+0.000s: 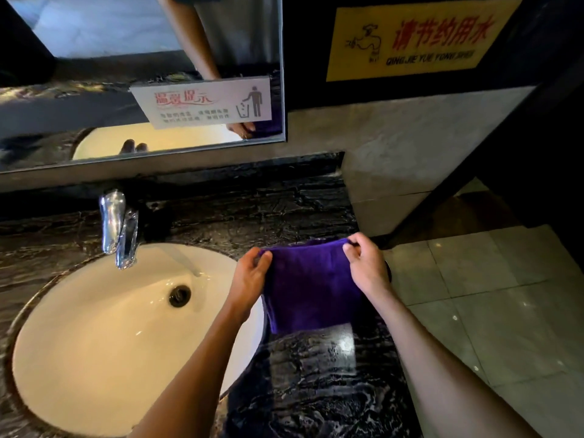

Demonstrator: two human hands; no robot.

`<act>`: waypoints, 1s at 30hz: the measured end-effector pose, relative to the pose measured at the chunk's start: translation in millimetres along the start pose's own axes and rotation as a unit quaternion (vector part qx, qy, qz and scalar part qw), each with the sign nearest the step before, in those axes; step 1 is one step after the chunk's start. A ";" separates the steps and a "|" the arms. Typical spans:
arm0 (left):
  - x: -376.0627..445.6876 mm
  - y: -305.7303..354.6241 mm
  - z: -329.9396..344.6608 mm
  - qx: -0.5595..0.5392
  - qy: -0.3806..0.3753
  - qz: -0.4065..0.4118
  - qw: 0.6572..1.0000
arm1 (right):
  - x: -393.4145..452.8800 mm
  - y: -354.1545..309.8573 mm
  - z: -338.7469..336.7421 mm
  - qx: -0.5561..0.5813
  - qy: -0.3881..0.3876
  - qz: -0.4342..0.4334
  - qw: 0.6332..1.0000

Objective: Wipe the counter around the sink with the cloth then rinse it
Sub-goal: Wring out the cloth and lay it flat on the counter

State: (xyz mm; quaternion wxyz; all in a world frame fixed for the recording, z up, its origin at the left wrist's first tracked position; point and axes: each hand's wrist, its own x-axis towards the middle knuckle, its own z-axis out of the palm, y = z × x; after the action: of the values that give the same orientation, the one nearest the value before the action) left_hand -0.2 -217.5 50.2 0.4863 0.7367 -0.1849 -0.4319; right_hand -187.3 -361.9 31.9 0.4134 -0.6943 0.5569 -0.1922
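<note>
The folded purple terry cloth (311, 289) lies spread flat on the dark veined marble desk (316, 374), just to the right of the oval white ceramic sink (94, 327), its left edge close to the basin rim. Both hands work its far edge: the left hand (249, 276) pinches the far-left corner between thumb and curled fingers, and the right hand (366, 263) pinches the far-right corner the same way, so the cloth is stretched between them.

A chrome tap (118, 229) stands behind the basin with water running toward the dark round drain (180, 295). The desk below the cloth shines as if wet. Above hang a wall mirror (94, 74) with a small white notice (205, 102) and a yellow water-saving sign (410, 39).

The cloth's right side lies near the desk's outer edge, above the tiled floor (505, 311). A loose pinch there could let it slide off. Dragging by the corners alone may also bunch the fabric and leave streaks, and the running tap could splash freshly wiped stone.
</note>
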 end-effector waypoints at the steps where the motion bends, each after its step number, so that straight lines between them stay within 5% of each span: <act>1: 12.8 -2.3 1.4 0.028 0.007 -0.007 1.000 | 9.7 0.5 5.7 -0.027 -0.004 0.022 0.999; 7: 33.4 6.8 21.5 0.316 0.092 0.022 0.944 | 19.1 -6.7 23.4 -0.174 0.042 0.007 0.984; 11: 5.8 -2.2 33.7 0.421 0.206 0.147 0.871 | -16.9 1.7 29.2 -0.202 0.103 -0.166 0.960; 14: -12.5 -25.0 58.8 0.362 0.111 0.261 0.888 | -40.7 21.2 39.7 -0.235 0.016 -0.241 0.942; 20: -12.6 -65.3 69.0 0.526 0.053 0.229 0.818 | -44.6 42.1 46.4 -0.365 -0.064 -0.224 0.902; 30: 16.0 -55.8 69.4 0.548 0.090 0.173 0.813 | -13.2 27.5 57.8 -0.385 -0.077 -0.221 0.892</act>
State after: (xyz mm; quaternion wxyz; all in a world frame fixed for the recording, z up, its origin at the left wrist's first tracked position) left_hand -56.1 -241.5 -16.7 0.0831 0.8726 -0.4710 -0.0992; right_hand -166.2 -329.8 -21.0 0.1018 -0.9171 0.3855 0.0050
